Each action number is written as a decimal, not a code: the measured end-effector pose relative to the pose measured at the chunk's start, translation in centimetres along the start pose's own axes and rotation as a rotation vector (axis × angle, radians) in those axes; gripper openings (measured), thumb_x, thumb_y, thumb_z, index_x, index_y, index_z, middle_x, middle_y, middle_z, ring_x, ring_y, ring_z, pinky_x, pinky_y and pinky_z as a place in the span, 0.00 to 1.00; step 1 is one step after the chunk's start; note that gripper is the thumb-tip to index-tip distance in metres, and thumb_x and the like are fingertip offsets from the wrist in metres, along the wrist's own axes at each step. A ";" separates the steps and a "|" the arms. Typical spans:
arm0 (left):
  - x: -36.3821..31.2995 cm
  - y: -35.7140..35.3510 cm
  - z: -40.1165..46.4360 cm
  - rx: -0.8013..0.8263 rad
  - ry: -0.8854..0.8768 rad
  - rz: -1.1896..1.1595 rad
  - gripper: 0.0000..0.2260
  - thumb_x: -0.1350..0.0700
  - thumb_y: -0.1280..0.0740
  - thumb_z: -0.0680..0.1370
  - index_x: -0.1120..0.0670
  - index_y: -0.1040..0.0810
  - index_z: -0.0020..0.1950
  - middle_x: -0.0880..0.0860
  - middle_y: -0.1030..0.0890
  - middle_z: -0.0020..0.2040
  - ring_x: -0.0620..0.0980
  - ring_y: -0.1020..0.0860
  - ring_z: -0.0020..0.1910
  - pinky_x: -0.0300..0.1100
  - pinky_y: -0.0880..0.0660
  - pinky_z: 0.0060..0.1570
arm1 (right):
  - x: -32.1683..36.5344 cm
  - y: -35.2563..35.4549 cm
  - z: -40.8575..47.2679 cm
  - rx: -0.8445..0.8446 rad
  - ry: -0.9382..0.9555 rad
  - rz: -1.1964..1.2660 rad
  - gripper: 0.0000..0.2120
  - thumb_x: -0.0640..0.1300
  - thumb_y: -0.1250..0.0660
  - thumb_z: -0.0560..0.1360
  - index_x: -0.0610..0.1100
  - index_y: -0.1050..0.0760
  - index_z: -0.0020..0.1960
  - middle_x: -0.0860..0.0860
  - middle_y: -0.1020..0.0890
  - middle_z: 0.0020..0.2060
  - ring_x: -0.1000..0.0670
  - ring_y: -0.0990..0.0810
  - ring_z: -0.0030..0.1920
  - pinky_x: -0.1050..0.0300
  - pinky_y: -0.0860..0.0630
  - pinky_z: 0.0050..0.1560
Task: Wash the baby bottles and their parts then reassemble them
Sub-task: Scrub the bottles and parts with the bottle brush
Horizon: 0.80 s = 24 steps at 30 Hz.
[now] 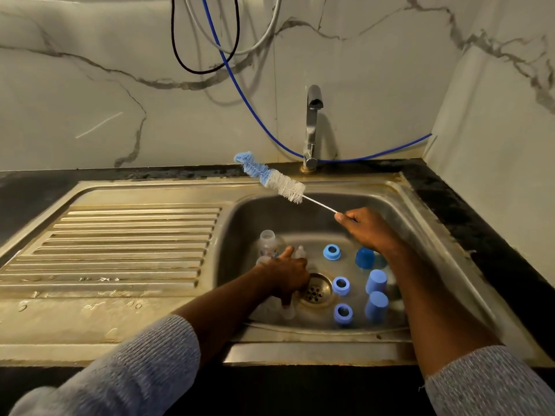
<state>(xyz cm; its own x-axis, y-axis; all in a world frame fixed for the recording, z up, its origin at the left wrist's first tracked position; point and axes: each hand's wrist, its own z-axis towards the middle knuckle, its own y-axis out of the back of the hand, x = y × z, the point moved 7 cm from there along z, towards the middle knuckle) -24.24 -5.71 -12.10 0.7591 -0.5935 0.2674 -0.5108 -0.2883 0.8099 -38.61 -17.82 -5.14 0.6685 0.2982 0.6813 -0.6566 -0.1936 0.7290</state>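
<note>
right grip [365, 225] pinching bottle brush [271, 178], bristles up-left of it | left grip [285, 276] curled down on a clear part, unclear which | bottle [267, 241] just beyond my left grip, nearer hand

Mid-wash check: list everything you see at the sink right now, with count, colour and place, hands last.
bottle brush: one, blue and white, held above the basin's back rim
clear bottle: one plainly visible, left of the drain; others behind the left hand are unclear
collar rings: three, blue, right of the drain
caps: three, blue, right side of the basin
drain: one, metal, basin middle
sink: one, steel, drainboard on the left
tap: one, chrome, behind the basin
hoses: blue, black and white, on the wall
left hand: reaching among the clear parts
right hand: gripping the brush wire
</note>
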 end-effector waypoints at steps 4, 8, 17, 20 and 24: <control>-0.9 -0.7 0.7 0.010 -0.036 0.009 0.22 0.51 0.24 0.73 0.51 0.21 0.66 0.57 0.26 0.69 0.57 0.34 0.73 0.69 0.53 0.75 | 0.2 -0.5 0.4 0.015 0.003 -0.007 0.23 0.58 0.38 0.82 0.47 0.31 0.32 0.53 0.32 0.24 0.53 0.33 0.28 0.56 0.34 0.34; -0.8 -0.1 0.6 -0.049 -0.020 -0.017 0.19 0.55 0.25 0.75 0.53 0.22 0.66 0.57 0.26 0.69 0.57 0.33 0.73 0.66 0.49 0.75 | 0.4 -0.7 0.4 0.023 0.018 -0.035 0.23 0.58 0.38 0.81 0.46 0.30 0.33 0.51 0.32 0.25 0.53 0.33 0.29 0.55 0.34 0.34; 9.4 2.9 -7.2 -1.096 0.264 -1.889 0.06 0.68 0.29 0.77 0.65 0.22 0.52 0.64 0.16 0.47 0.54 0.16 0.42 0.47 0.18 0.45 | 1.6 -1.1 -0.2 0.051 -0.025 0.181 0.22 0.56 0.40 0.83 0.46 0.27 0.35 0.54 0.28 0.25 0.56 0.31 0.28 0.60 0.31 0.34; 10.9 1.7 -7.8 -1.258 0.205 -2.367 0.08 0.71 0.36 0.79 0.62 0.24 0.55 0.64 0.16 0.48 0.56 0.16 0.46 0.44 0.18 0.49 | 3.1 -2.2 -0.6 0.110 -0.028 0.289 0.22 0.56 0.41 0.83 0.47 0.28 0.34 0.56 0.30 0.21 0.60 0.34 0.23 0.69 0.36 0.25; 11.6 1.1 -7.6 -1.319 0.158 -2.577 0.13 0.71 0.37 0.79 0.60 0.24 0.62 0.62 0.15 0.51 0.57 0.16 0.51 0.50 0.20 0.59 | 4.4 -3.5 -0.9 0.148 -0.025 0.408 0.22 0.54 0.41 0.84 0.47 0.28 0.33 0.57 0.31 0.22 0.58 0.36 0.24 0.65 0.39 0.26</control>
<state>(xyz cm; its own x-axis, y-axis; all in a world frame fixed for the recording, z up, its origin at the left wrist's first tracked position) -12.87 -7.19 -4.12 -0.6098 -0.1791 -0.7720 0.7004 0.3342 -0.6307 -33.63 -15.01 -4.74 0.3744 0.1476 0.9155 -0.8125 -0.4236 0.4005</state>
